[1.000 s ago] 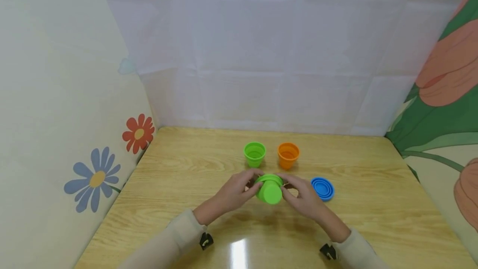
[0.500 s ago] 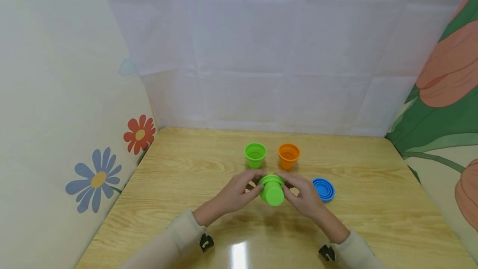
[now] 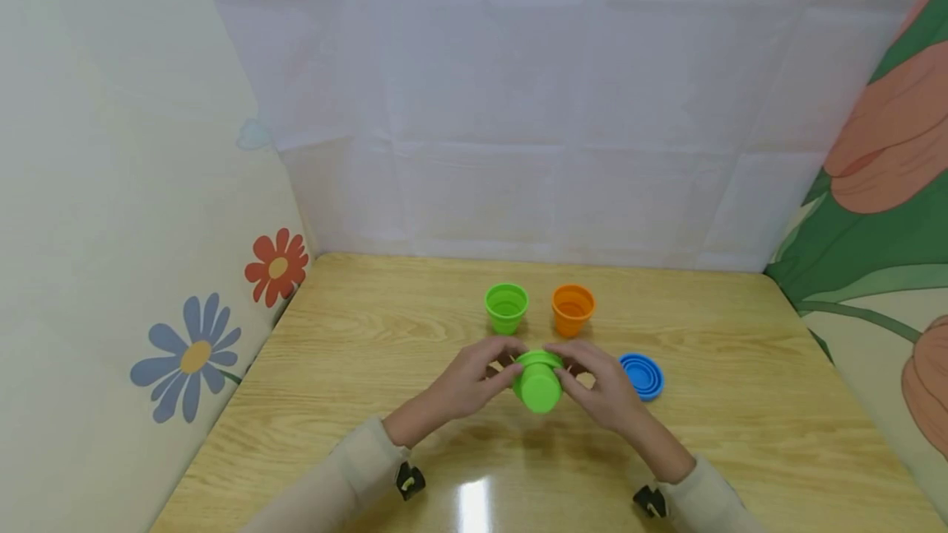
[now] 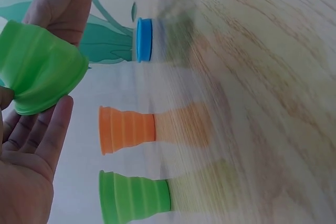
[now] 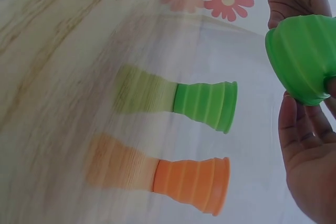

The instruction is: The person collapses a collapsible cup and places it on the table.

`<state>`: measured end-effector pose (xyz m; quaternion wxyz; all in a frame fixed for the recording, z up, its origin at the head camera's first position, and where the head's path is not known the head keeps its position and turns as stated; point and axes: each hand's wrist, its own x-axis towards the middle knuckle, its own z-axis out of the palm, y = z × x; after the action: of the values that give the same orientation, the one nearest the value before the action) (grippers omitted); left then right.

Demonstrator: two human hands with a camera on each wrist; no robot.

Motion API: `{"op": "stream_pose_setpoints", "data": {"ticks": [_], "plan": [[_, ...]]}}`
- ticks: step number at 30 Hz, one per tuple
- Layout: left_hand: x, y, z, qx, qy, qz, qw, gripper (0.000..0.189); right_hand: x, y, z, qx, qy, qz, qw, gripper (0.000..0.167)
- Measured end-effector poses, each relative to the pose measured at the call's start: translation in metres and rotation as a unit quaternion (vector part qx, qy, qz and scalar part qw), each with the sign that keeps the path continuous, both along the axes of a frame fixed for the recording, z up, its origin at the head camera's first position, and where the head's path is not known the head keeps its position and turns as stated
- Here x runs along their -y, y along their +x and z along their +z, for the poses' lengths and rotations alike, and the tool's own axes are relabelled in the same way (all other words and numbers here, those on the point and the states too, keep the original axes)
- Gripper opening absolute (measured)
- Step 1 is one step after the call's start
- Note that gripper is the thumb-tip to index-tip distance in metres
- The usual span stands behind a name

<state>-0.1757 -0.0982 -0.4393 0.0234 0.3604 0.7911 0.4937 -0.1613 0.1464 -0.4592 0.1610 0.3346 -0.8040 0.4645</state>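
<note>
Between both hands, raised over the table, is a green collapsible cup [image 3: 541,389], its round base turned toward the head camera. My left hand [image 3: 477,377] pinches its left side, thumb on the wall and fingers near the rim. On the other side my right hand [image 3: 598,378] pinches it likewise. The cup's wall [image 4: 44,69] looks bent in the left wrist view; ridges show on the cup [image 5: 307,56] in the right wrist view. Beyond the hands stand a second green cup [image 3: 507,308] and an orange cup [image 3: 573,310], both upright and expanded.
A flattened blue collapsible cup [image 3: 642,377] lies on the wooden table [image 3: 355,303] just right of my right hand. A white sheet [image 3: 474,105] hangs behind the table. Flower-patterned panels [image 3: 196,356] border it on both sides.
The held green cup has shifted slightly and its base has tipped a little lower in the head view. Both hands keep their pinch. The other cups stay put.
</note>
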Motion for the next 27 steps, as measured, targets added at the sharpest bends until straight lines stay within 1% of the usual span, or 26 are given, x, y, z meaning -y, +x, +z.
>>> {"op": "stream_pose_setpoints", "data": {"ticks": [2,5,9,13,17,20,23,27], "plan": [[-0.0002,-0.0002,-0.0005,0.009,0.012,0.003,0.9999,0.022,-0.0005,0.0004,0.0003,0.028,-0.02,0.005,0.9994,0.034],[-0.0008,-0.0005,-0.001,0.018,0.027,0.01,0.9994,0.021,-0.0015,0.0012,0.0009,0.066,-0.059,0.019,0.9959,0.034],[-0.0016,-0.001,-0.0009,0.029,0.043,0.005,0.9986,0.02,-0.0026,0.0018,0.0017,0.098,-0.084,0.034,0.9911,0.035],[-0.0016,-0.0002,0.0005,0.048,0.045,-0.005,0.9978,0.017,-0.0034,0.0014,0.0037,0.114,-0.072,0.035,0.9903,0.031],[-0.0017,-0.0006,0.002,0.053,0.024,0.0,0.9983,0.014,-0.0042,-0.0005,0.0056,0.116,-0.041,0.042,0.9916,0.026],[-0.0021,-0.0022,0.0026,0.049,-0.001,0.001,0.9988,0.014,-0.0038,-0.0015,0.0061,0.109,-0.017,0.043,0.9929,0.024],[-0.002,-0.0037,0.0024,0.041,-0.026,0.0,0.9988,0.016,-0.0027,-0.002,0.0068,0.103,-0.004,0.044,0.9937,0.024],[-0.0015,-0.0057,0.0008,0.03,-0.041,-0.003,0.9987,0.017,-0.0015,-0.0022,0.0083,0.099,0.003,0.045,0.9941,0.024]]}}
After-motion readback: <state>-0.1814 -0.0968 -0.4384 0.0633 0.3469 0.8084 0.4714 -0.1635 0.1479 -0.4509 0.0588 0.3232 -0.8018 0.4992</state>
